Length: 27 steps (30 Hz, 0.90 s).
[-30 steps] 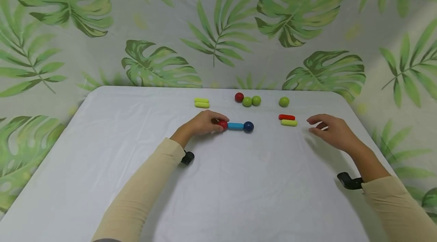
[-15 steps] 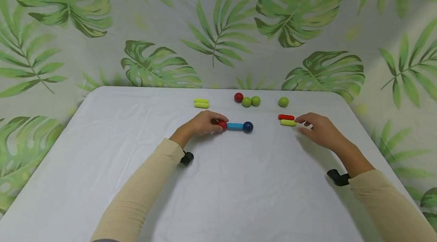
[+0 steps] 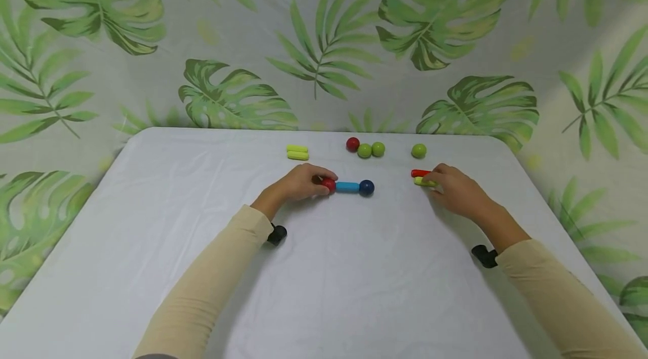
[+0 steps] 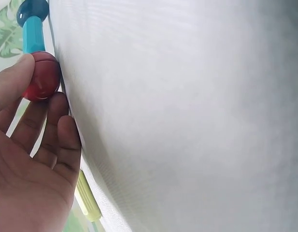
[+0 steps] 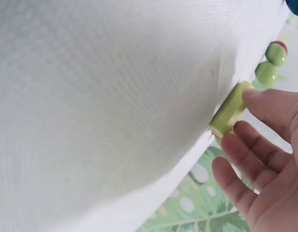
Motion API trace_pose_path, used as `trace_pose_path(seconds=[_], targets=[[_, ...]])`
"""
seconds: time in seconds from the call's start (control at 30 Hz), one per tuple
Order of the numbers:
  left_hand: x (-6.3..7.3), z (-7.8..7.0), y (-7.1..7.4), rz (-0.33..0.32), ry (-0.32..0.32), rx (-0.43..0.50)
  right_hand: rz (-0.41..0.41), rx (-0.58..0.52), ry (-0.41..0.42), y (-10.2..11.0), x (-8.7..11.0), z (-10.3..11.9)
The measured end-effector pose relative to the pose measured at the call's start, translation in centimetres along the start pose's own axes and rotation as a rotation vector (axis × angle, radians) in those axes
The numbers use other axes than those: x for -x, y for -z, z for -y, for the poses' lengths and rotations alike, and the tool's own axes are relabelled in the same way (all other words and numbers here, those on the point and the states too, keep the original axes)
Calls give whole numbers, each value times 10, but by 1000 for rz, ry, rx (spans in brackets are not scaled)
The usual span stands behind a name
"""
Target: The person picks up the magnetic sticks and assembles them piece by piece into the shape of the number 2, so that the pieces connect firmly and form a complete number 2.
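Observation:
My left hand [image 3: 304, 182] pinches a red ball [image 4: 44, 77] between thumb and fingers. From that ball a light blue rod [image 3: 347, 187] runs right to a dark blue ball [image 3: 367, 188], the three joined in a straight line lying on the table. At the right, my right hand [image 3: 458, 190] has its thumb and fingers around a yellow-green ridged rod [image 5: 231, 108], thumb tip on its near face. Just behind that rod lies a red rod [image 3: 419, 173], partly covered by the fingers.
Two yellow-green rods [image 3: 297, 152] lie side by side behind my left hand. Along the back of the white-covered table [image 3: 324, 291] sit another red ball [image 3: 352, 144], two touching green balls [image 3: 371, 149] and a lone green ball [image 3: 418, 150]. A leaf-patterned cloth [image 3: 228, 94] hangs behind.
My right hand has moved left from beside the rods until its fingers reach the yellow-green one. My left hand has stayed on the red ball.

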State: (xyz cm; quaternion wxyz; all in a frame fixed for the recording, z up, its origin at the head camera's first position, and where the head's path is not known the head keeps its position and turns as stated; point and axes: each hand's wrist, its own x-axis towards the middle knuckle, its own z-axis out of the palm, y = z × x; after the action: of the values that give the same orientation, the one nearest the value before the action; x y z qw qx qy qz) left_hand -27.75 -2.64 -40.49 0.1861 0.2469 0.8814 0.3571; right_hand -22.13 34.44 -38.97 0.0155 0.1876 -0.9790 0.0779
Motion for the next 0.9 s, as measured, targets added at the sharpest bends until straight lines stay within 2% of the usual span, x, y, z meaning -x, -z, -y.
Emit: trace_pose_path(seconds=[0.27,0.47,0.9], targets=[[1,1,-1,-6,23,5,2,22,-28,-4,-6,0],[0,1,0,7,9,13,24,-30,-54,-6,-9,4],[-1,1,1,19,13,11,70,-57,-32,-7,-6,11]])
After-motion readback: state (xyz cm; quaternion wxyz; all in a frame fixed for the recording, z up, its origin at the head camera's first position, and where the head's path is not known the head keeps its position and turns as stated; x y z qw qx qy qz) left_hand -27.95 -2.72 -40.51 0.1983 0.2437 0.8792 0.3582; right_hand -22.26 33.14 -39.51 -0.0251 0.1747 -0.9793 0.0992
